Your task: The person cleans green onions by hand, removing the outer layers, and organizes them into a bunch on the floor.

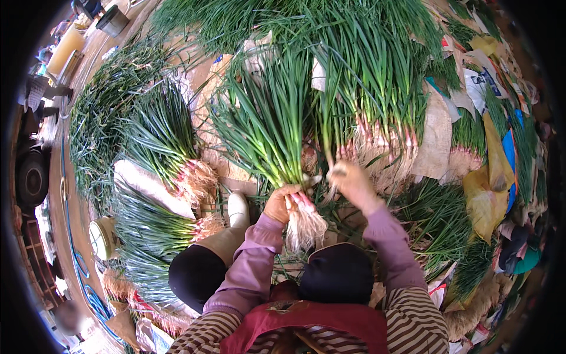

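In my left hand [282,202] is a thick bunch of green garlic [277,138], gripped just above its pinkish bases. Its white roots [307,227] hang toward me and the long leaves fan out away from me. My right hand [352,180], slightly blurred, is closed on the lower end of a single green garlic stalk [328,138], just right of the bunch. Beyond the right hand lies a large pile of green garlic [380,76], its reddish bases and roots turned toward me.
Tied-looking bundles [159,138] lie to the left, roots inward, with more leaves [156,236] below them. Loose leaves [436,218] cover the right side, near yellow sacks [486,192]. A white boot [237,209], a lidded bucket [103,238] and a blue hose [94,301] are at left.
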A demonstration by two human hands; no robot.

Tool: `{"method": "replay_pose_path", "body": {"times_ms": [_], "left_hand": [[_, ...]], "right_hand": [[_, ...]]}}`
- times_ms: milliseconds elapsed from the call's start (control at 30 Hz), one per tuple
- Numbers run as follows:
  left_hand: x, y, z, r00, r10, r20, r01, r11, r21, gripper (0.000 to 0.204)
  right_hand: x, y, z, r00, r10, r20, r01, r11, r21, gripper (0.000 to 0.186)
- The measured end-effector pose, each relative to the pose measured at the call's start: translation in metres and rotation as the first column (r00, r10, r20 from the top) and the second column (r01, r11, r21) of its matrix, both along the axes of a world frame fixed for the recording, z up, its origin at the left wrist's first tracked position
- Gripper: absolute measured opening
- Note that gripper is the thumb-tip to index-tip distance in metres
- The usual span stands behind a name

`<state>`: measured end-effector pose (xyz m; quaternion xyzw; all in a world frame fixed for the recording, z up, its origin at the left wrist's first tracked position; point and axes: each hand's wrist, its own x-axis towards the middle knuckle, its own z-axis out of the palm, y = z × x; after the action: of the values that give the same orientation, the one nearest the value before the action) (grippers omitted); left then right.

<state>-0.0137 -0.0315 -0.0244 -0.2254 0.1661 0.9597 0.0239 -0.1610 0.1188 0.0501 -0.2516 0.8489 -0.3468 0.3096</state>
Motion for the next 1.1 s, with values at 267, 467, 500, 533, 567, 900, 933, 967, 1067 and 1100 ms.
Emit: {"method": "replay_pose_path", "body": {"times_ms": [267, 467, 500, 533, 567, 900, 933, 967, 1067, 1100], "left_hand": [[0.004, 0.006, 0.005, 0.997, -0.041, 0.068, 0.039, 0.999, 0.038, 0.029], [0.003, 0.007, 0.009, 0.997, -0.071, 0.040, 0.063, 0.983, 0.172, 0.022], [0.007, 0.008, 0.006, 0.997, -0.063, 0.043, 0.055, 0.984, 0.170, 0.024], [0.011, 0.007, 0.002, 0.997, -0.056, 0.046, 0.047, 0.985, 0.168, 0.029], [0.013, 0.004, -0.012, 0.994, -0.096, 0.059, 0.087, 0.987, 0.138, 0.031], [0.003, 0.005, 0.022, 0.983, 0.088, -0.160, -0.056, 0.979, 0.197, 0.038], [-0.002, 0.007, 0.018, 0.988, 0.052, -0.142, -0.019, 0.975, 0.224, 0.036], [-0.003, 0.008, 0.011, 0.992, 0.035, -0.122, -0.007, 0.975, 0.224, 0.034], [0.009, 0.008, -0.003, 0.983, 0.181, 0.027, -0.182, 0.979, 0.093, 0.035], [0.000, 0.011, 0.013, 0.984, 0.167, -0.069, -0.158, 0.980, 0.121, 0.036]], "right_hand": [[0.002, -0.024, -0.041, 0.758, -0.152, 0.634, 0.412, 0.865, -0.285, 0.036], [0.012, -0.040, -0.051, 0.895, -0.057, 0.442, 0.230, 0.909, -0.348, 0.017], [0.020, -0.043, -0.053, 0.968, -0.097, 0.230, 0.176, 0.917, -0.357, 0.017], [0.027, -0.045, -0.055, 0.992, -0.129, 0.006, 0.122, 0.928, -0.353, 0.017], [0.031, -0.037, -0.053, 0.940, -0.126, -0.318, 0.067, 0.979, -0.190, 0.015], [-0.092, -0.014, -0.018, 0.800, 0.028, -0.599, 0.236, 0.904, 0.357, 0.021], [-0.111, -0.011, -0.030, 0.810, 0.119, -0.575, 0.233, 0.834, 0.500, 0.021], [-0.120, -0.012, -0.037, 0.822, 0.207, -0.531, 0.220, 0.744, 0.631, 0.021], [-0.061, -0.017, -0.015, 0.967, 0.064, -0.248, 0.036, 0.925, 0.379, 0.018], [-0.046, 0.001, -0.031, 0.942, 0.133, -0.309, -0.063, 0.972, 0.227, 0.016]]}}
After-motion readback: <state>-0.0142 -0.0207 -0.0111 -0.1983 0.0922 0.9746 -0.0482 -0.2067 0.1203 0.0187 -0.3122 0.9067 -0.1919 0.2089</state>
